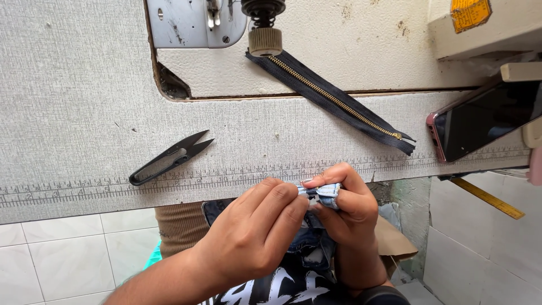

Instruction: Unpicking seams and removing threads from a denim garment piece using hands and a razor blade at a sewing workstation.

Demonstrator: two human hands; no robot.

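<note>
My left hand (257, 229) and my right hand (347, 200) meet at the near edge of the sewing table (73, 101). Together they pinch a small folded piece of pale blue denim (323, 194), the fingers of both hands closed around it. More dark denim (307, 254) hangs below my hands over my lap. A dark zipper with gold teeth (333, 100) lies diagonally on the table above my hands, its upper end under the sewing machine knob (265, 40).
Black thread snips (169, 158) lie on the table to the left. A phone with a pink case (480, 121) rests at the right edge. A yellow ruler (488, 199) sticks out below it. The metal needle plate (195, 22) sits at the top.
</note>
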